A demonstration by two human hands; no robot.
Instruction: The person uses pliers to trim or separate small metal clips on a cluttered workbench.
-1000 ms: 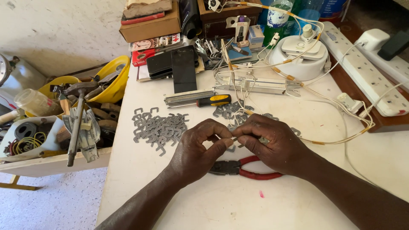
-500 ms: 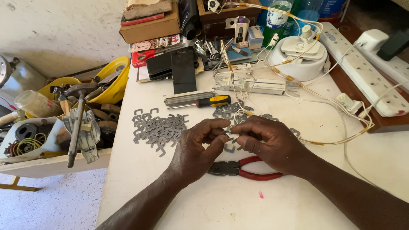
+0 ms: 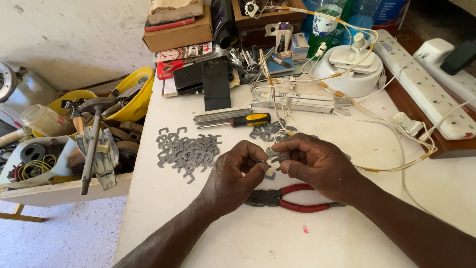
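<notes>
Cardboard box (image 3: 178,33): brown, rectangular, far left edge of the surface
Green bottle's label (image 3: 325,23): white and blue, far centre

Red-handled pliers (image 3: 290,198), yellow-handled screwdriver (image 3: 233,119), white power strip (image 3: 421,84)

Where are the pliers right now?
Head view: the red-handled pliers lie flat on the white table, just below both hands, jaws toward the left hand, handles under the right hand.

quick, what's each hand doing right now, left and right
Left hand: fingers pinched shut on a small grey metal clip.
Right hand: fingers pinched on small grey metal pieces, above the red-handled pliers.
</notes>
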